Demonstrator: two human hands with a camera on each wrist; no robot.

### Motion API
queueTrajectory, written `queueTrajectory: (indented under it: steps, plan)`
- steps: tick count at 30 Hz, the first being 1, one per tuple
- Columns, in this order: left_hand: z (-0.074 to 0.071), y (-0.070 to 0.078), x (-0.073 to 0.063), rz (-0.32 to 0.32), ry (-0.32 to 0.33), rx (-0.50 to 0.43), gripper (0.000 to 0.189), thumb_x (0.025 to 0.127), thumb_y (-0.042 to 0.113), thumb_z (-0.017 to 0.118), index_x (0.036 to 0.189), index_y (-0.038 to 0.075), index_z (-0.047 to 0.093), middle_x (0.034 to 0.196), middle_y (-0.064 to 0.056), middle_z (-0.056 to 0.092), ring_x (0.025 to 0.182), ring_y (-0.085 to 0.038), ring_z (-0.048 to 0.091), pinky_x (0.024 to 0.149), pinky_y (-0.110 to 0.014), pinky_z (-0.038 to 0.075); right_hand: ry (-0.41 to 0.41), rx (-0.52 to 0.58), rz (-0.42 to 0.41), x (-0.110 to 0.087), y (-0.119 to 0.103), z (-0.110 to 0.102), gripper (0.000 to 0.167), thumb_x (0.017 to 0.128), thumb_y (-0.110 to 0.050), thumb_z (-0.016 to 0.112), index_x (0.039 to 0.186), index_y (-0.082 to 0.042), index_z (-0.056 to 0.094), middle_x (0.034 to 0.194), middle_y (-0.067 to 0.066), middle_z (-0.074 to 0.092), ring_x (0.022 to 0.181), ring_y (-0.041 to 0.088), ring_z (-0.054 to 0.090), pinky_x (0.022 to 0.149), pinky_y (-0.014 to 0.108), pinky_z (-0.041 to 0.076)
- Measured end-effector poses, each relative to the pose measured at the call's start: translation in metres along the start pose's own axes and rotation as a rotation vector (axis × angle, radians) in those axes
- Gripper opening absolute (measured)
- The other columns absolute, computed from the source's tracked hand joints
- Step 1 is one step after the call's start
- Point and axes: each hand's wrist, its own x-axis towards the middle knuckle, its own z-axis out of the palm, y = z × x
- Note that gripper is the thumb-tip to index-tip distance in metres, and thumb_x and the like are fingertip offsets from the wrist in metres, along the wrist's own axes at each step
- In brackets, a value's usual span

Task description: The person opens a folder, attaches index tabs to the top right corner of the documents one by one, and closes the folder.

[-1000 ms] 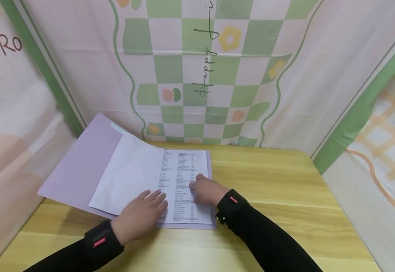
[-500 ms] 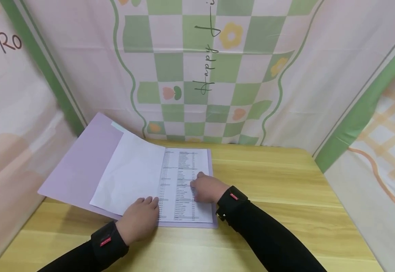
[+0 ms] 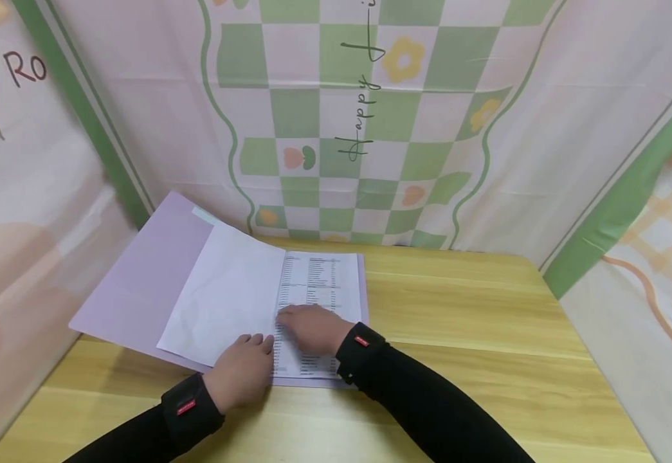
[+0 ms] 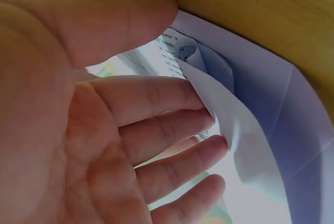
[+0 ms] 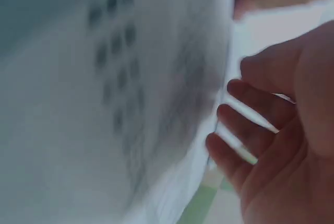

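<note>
A lilac folder (image 3: pixel 133 289) lies spread on the table, its left cover tilted up toward the wall. A white sheet (image 3: pixel 228 283), blank on the side that shows, is turned over to the left. On the right lies a page (image 3: pixel 324 276) printed with columns of small text. My left hand (image 3: pixel 240 373) rests at the lower fold between them; in the left wrist view its fingers (image 4: pixel 172 174) are extended against the white paper, thumb apart. My right hand (image 3: pixel 315 330) lies over the printed page, fingertips at the fold, fingers (image 5: pixel 245 127) loosely bent.
The folder sits on a wooden table (image 3: pixel 457 308) with bare wood to its right and in front. A patterned cloth (image 3: pixel 336 116) hangs as a wall behind the table and along both sides.
My right hand has slid left across the printed page from its right side to the fold. My left hand first drew back toward the page's lower edge, then stayed there.
</note>
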Motion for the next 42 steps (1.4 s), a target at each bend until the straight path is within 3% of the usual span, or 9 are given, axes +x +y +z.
queueTrajectory:
  steps: [4, 11, 18, 27, 32, 42]
  plan:
    - [0.000, 0.001, 0.001, 0.005, 0.008, -0.019, 0.035, 0.087, 0.023, 0.070, 0.109, -0.004, 0.073, 0.124, -0.015, 0.065, 0.117, -0.033, 0.057, 0.101, -0.046, 0.042, 0.024, -0.028, -0.022, 0.015, -0.008, 0.006, 0.040, 0.097, -0.009, 0.059, 0.136, -0.015, 0.059, 0.135, -0.001, 0.057, 0.124, 0.016, 0.053, 0.106, 0.032, 0.039]
    - [-0.002, -0.001, 0.001, -0.002, -0.004, -0.018, 0.036, 0.087, 0.022, 0.070, 0.111, -0.004, 0.073, 0.124, -0.015, 0.065, 0.116, -0.032, 0.057, 0.100, -0.045, 0.043, 0.006, -0.079, 0.052, 0.033, -0.009, 0.008, 0.031, 0.100, -0.018, 0.058, 0.130, -0.011, 0.062, 0.128, 0.002, 0.059, 0.116, 0.015, 0.056, 0.103, 0.028, 0.041]
    - [-0.004, -0.005, -0.001, 0.002, -0.003, -0.014, 0.032, 0.088, 0.021, 0.070, 0.108, -0.004, 0.074, 0.122, -0.013, 0.066, 0.110, -0.029, 0.058, 0.097, -0.043, 0.045, -0.024, -0.055, 0.125, 0.055, -0.009, 0.000, 0.030, 0.102, -0.020, 0.055, 0.127, -0.005, 0.062, 0.110, 0.003, 0.058, 0.096, 0.012, 0.057, 0.094, 0.025, 0.046]
    - [0.005, -0.010, 0.001, 0.039, 0.031, 0.005, 0.033, 0.088, 0.025, 0.072, 0.108, -0.001, 0.075, 0.121, -0.012, 0.067, 0.108, -0.028, 0.059, 0.095, -0.042, 0.047, -0.035, -0.067, 0.220, 0.085, 0.012, 0.002, 0.034, 0.103, -0.021, 0.052, 0.130, -0.001, 0.059, 0.115, 0.007, 0.057, 0.094, 0.013, 0.056, 0.093, 0.026, 0.047]
    - [0.005, -0.011, 0.002, 0.038, 0.001, 0.005, 0.036, 0.087, 0.030, 0.074, 0.110, 0.002, 0.076, 0.124, -0.011, 0.066, 0.112, -0.029, 0.059, 0.097, -0.043, 0.046, -0.043, -0.070, 0.265, 0.092, 0.015, -0.005, 0.034, 0.102, -0.021, 0.053, 0.131, -0.002, 0.058, 0.116, 0.007, 0.057, 0.091, 0.014, 0.055, 0.090, 0.028, 0.048]
    - [0.002, -0.009, 0.005, 0.034, -0.026, 0.002, 0.027, 0.086, 0.026, 0.075, 0.103, 0.005, 0.079, 0.124, -0.011, 0.066, 0.111, -0.029, 0.060, 0.096, -0.041, 0.046, -0.018, -0.087, 0.286, 0.112, 0.032, 0.002, 0.040, 0.101, -0.024, 0.054, 0.133, -0.001, 0.055, 0.118, 0.010, 0.055, 0.094, 0.017, 0.056, 0.090, 0.032, 0.050]
